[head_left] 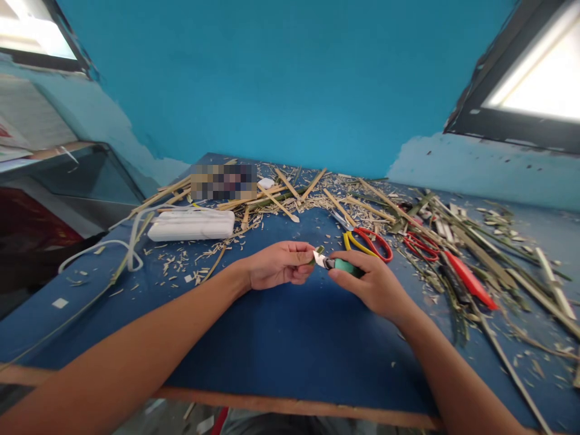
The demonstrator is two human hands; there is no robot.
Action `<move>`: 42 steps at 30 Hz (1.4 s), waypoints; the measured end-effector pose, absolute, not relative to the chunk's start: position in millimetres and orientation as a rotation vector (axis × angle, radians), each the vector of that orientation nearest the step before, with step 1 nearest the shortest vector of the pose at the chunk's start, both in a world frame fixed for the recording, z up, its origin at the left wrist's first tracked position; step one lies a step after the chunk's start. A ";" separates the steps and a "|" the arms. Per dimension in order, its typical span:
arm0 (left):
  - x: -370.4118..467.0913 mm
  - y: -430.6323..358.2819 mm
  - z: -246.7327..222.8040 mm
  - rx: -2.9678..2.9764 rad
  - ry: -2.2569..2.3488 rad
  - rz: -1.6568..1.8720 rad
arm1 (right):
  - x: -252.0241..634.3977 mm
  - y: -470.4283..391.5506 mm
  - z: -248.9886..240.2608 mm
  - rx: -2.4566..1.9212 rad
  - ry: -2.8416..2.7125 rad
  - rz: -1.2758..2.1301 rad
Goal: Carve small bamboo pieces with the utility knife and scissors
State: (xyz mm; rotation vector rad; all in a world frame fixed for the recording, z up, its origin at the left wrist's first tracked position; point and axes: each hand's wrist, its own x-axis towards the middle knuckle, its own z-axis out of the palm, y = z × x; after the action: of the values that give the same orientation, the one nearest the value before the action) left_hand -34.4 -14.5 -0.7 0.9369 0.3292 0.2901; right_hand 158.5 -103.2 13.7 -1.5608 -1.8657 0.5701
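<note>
Green covers the handle of the knife (pixel 348 267), which the right hand (pixel 369 281) grips over the near middle of the blue table (pixel 290 344). Its bright blade points left and meets a small green piece (pixel 320 249), pinched between the thumb and fingers of the left hand (pixel 283 266). Much of that piece is hidden by the fingers, so its full length cannot be told.

Just beyond the right hand lies a hand tool (pixel 378 243) with red and yellow handles. Farther right, red-handled scissors (pixel 421 246) and a red cutter (pixel 471 281) lie among a heap of green and pale strips (pixel 492 254). Beyond the left hand, a white power strip (pixel 191 225) rests with a white cable (pixel 132 241) looping beside it. Pale wooden sticks (pixel 278 203), some crossing, lie toward the back, with shavings (pixel 312 199) scattered around them. Behind the table stands a blue wall (pixel 290 84).
</note>
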 end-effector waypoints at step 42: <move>-22.8 -24.1 -4.8 0.983 0.504 0.491 | 151.2 -92.0 -2.7 -1.592 -1.679 0.116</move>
State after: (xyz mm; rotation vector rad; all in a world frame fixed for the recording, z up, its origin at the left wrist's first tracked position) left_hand -22.8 -24.1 -4.8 0.9827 0.5038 0.4906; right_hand 151.2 -92.0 -2.7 -1.5920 -1.6792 0.1158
